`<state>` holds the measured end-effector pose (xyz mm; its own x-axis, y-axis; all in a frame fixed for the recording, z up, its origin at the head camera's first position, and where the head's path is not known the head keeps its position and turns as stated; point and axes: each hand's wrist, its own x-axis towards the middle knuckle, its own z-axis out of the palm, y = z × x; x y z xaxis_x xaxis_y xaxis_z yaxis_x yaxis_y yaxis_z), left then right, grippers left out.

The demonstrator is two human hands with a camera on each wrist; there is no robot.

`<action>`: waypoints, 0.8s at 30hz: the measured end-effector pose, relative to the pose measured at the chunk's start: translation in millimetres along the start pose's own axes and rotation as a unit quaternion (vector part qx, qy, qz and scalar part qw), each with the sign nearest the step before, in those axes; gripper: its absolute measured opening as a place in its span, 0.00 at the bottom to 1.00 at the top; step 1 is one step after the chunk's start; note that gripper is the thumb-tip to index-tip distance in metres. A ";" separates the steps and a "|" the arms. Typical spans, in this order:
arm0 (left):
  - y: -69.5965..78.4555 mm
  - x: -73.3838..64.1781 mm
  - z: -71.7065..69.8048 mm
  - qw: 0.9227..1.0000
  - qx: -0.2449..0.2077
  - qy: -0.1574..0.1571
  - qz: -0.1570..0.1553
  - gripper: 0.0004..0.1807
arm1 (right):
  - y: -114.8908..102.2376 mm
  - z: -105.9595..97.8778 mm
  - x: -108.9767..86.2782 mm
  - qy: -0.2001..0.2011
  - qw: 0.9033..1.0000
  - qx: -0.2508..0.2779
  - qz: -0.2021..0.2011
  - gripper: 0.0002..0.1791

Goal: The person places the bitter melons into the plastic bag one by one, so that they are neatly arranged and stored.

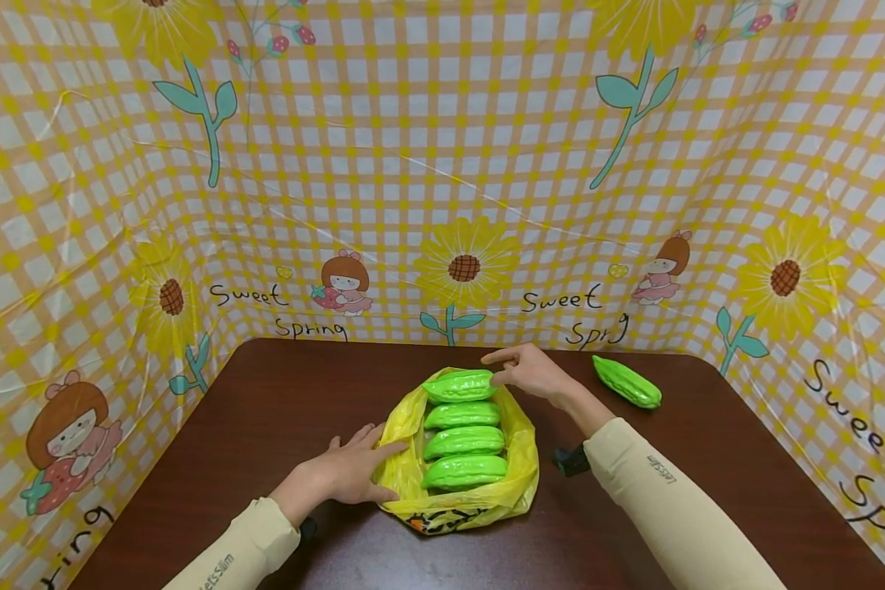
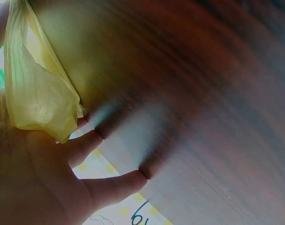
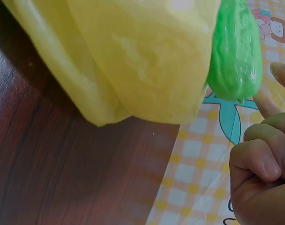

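Note:
Several bright green bitter melons (image 1: 463, 442) lie stacked in a row inside a yellow plastic bag (image 1: 519, 459). My left hand (image 1: 350, 467) rests against the bag's left side with its fingers spread. In the left wrist view the yellow bag (image 2: 39, 93) drapes over the palm, and the fingertips press on the table. At the far end of the bag, my right hand (image 1: 534, 373) touches the end of the topmost bitter melon (image 1: 460, 385) with an extended finger. The right wrist view shows its other fingers curled, with that bitter melon (image 3: 236, 56) sticking out past the bag.
One more bitter melon (image 1: 627, 382) lies at the back right of the dark brown table (image 1: 605, 524). A checked cloth (image 1: 442, 164) with flowers and figures hangs around the table's back and sides.

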<state>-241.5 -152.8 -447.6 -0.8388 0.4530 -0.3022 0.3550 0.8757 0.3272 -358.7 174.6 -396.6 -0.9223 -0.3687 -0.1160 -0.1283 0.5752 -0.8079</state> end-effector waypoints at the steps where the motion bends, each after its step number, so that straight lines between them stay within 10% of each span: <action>1: 0.0 0.1 0.1 1.000 0.000 0.000 0.000 0.43 | 0.8 -1.1 -0.8 0.004 1.000 0.008 0.006 0.25; 24: 1.4 0.1 -0.1 1.000 -0.003 -0.004 -0.004 0.43 | 35.4 -49.0 -23.0 0.086 0.995 0.049 0.021 0.28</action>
<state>-241.1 -151.6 -447.1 -0.8384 0.4475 -0.3113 0.3463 0.8782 0.3300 -359.9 239.2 -394.3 -0.9758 -0.2111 -0.0565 -0.0606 0.5101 -0.8580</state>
